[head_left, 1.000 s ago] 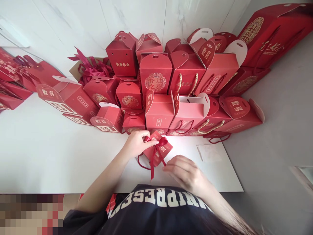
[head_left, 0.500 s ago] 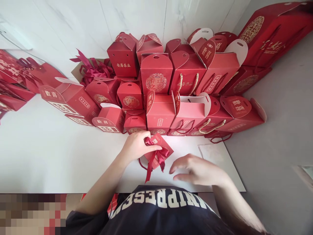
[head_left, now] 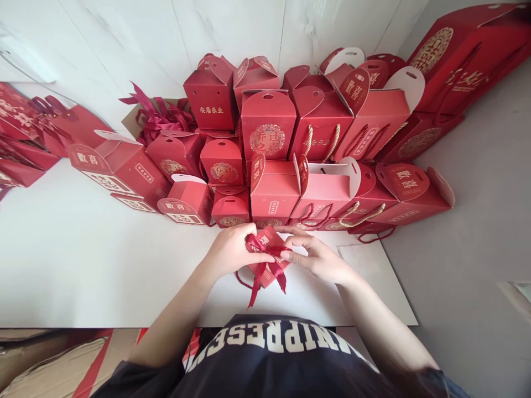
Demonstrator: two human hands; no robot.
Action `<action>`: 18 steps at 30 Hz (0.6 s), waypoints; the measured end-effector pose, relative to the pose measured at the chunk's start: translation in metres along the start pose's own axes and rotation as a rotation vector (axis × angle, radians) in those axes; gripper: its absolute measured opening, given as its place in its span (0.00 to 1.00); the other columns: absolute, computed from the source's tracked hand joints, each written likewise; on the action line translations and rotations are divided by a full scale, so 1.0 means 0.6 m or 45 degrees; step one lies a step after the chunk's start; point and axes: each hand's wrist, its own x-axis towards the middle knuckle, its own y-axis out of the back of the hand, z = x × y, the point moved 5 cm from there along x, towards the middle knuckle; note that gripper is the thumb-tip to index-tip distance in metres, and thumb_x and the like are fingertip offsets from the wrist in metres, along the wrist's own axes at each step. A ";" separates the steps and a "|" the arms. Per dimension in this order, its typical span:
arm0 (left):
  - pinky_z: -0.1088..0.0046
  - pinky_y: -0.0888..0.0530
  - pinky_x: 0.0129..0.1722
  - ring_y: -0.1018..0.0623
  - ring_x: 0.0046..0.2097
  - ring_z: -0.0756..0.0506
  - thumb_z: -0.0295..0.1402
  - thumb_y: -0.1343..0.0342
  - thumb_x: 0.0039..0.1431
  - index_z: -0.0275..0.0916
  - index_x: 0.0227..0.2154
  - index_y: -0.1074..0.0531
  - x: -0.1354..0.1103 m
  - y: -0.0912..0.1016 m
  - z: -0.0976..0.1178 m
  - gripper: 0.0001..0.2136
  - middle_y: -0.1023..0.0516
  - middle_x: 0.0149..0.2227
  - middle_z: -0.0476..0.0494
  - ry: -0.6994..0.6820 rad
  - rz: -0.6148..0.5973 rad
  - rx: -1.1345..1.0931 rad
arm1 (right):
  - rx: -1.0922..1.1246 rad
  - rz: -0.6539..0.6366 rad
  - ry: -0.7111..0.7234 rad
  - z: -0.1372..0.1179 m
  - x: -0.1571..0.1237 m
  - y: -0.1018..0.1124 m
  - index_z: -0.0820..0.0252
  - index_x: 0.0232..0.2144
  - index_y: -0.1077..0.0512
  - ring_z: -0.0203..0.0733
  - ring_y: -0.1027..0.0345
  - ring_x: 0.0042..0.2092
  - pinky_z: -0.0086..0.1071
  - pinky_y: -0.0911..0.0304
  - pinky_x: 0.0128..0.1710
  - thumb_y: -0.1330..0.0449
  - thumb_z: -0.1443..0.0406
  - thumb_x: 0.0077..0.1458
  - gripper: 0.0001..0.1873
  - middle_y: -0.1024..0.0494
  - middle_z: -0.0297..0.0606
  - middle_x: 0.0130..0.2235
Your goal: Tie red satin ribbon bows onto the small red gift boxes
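On the white table in front of me lies a small red gift box [head_left: 269, 235], turned at an angle, with light lettering on its face. A dark red satin ribbon [head_left: 259, 273] is tied in a bow across it, its tails hanging toward me. My left hand [head_left: 232, 249] is closed on the ribbon loop at the left, thumb lying over the bow. My right hand [head_left: 317, 257] pinches the right loop of the bow between thumb and fingers. A dark red cord handle [head_left: 243, 281] shows at the box's lower left.
Stacked red gift boxes [head_left: 274, 188] line the back of the table [head_left: 103, 265], some with rope handles. A bundle of ribbons [head_left: 164, 124] sits behind them. Red bags [head_left: 25, 127] stand far left, a grey wall [head_left: 477, 232] at right. Cardboard [head_left: 53, 365] lies below the table edge.
My right hand has moved left from beside the box to the bow and taken hold of its right loop. My left hand keeps its grip on the ribbon.
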 end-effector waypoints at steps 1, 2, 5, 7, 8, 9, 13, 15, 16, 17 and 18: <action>0.74 0.42 0.26 0.33 0.27 0.50 0.59 0.36 0.42 0.40 0.25 0.40 0.001 -0.001 0.000 0.27 0.32 0.25 0.55 -0.004 -0.002 0.018 | 0.076 -0.029 -0.022 0.005 0.005 0.001 0.58 0.29 0.26 0.51 0.37 0.61 0.49 0.44 0.61 0.42 0.54 0.63 0.17 0.32 0.44 0.60; 0.74 0.43 0.26 0.34 0.27 0.50 0.59 0.37 0.42 0.40 0.25 0.40 0.002 -0.002 -0.001 0.28 0.32 0.24 0.55 -0.014 -0.004 0.035 | 0.147 -0.041 -0.042 0.010 0.010 0.003 0.59 0.28 0.26 0.50 0.36 0.61 0.48 0.43 0.60 0.42 0.53 0.63 0.18 0.31 0.44 0.60; 0.74 0.44 0.26 0.36 0.26 0.50 0.59 0.36 0.42 0.40 0.23 0.43 0.004 -0.003 -0.002 0.29 0.35 0.23 0.55 -0.074 0.014 0.089 | 0.275 -0.010 -0.068 0.025 0.029 0.004 0.60 0.24 0.30 0.48 0.34 0.58 0.44 0.41 0.59 0.41 0.52 0.62 0.21 0.30 0.43 0.58; 0.73 0.45 0.27 0.38 0.26 0.51 0.58 0.36 0.42 0.39 0.22 0.47 0.004 -0.002 -0.002 0.31 0.38 0.23 0.55 -0.123 0.047 0.128 | 0.321 0.023 -0.057 0.032 0.038 0.000 0.60 0.22 0.32 0.46 0.33 0.57 0.42 0.42 0.58 0.40 0.53 0.61 0.21 0.28 0.43 0.57; 0.73 0.45 0.27 0.39 0.26 0.51 0.57 0.35 0.43 0.39 0.22 0.48 0.003 -0.002 -0.003 0.31 0.39 0.23 0.55 -0.142 0.069 0.145 | 0.342 0.039 -0.050 0.034 0.041 -0.001 0.60 0.21 0.33 0.46 0.33 0.56 0.41 0.42 0.58 0.39 0.53 0.60 0.22 0.28 0.43 0.56; 0.73 0.45 0.28 0.40 0.26 0.51 0.57 0.35 0.43 0.39 0.21 0.49 0.002 -0.002 -0.004 0.31 0.40 0.22 0.55 -0.156 0.090 0.160 | 0.359 0.052 -0.046 0.036 0.043 -0.003 0.61 0.21 0.34 0.46 0.33 0.56 0.41 0.42 0.58 0.39 0.52 0.60 0.22 0.28 0.43 0.56; 0.72 0.44 0.30 0.41 0.26 0.51 0.56 0.35 0.45 0.39 0.22 0.49 -0.004 -0.001 -0.006 0.30 0.41 0.22 0.55 -0.192 0.174 0.208 | 0.394 0.111 -0.060 0.043 0.043 -0.006 0.60 0.20 0.36 0.48 0.33 0.55 0.42 0.41 0.56 0.39 0.51 0.58 0.24 0.27 0.45 0.54; 0.72 0.43 0.32 0.40 0.26 0.51 0.55 0.35 0.45 0.39 0.21 0.49 -0.006 -0.001 -0.007 0.30 0.41 0.22 0.55 -0.195 0.201 0.219 | 0.428 0.137 -0.063 0.050 0.041 -0.005 0.60 0.19 0.36 0.48 0.32 0.54 0.42 0.41 0.55 0.38 0.51 0.58 0.24 0.27 0.45 0.53; 0.72 0.43 0.32 0.40 0.26 0.51 0.55 0.35 0.45 0.39 0.21 0.48 -0.006 -0.001 -0.008 0.30 0.41 0.21 0.55 -0.193 0.208 0.219 | 0.453 0.145 -0.063 0.053 0.040 -0.005 0.61 0.19 0.36 0.47 0.32 0.54 0.42 0.40 0.55 0.38 0.51 0.58 0.24 0.27 0.45 0.53; 0.72 0.43 0.32 0.40 0.26 0.51 0.55 0.35 0.45 0.39 0.21 0.48 -0.007 -0.001 -0.009 0.30 0.41 0.21 0.55 -0.189 0.211 0.217 | 0.479 0.152 -0.065 0.057 0.040 -0.006 0.61 0.20 0.36 0.47 0.32 0.54 0.41 0.40 0.54 0.38 0.52 0.58 0.24 0.27 0.45 0.53; 0.72 0.43 0.32 0.40 0.26 0.51 0.56 0.36 0.45 0.39 0.21 0.48 -0.007 -0.001 -0.010 0.30 0.40 0.21 0.55 -0.186 0.213 0.213 | 0.501 0.157 -0.069 0.062 0.039 -0.007 0.61 0.20 0.36 0.47 0.32 0.54 0.40 0.40 0.54 0.38 0.52 0.58 0.23 0.27 0.44 0.52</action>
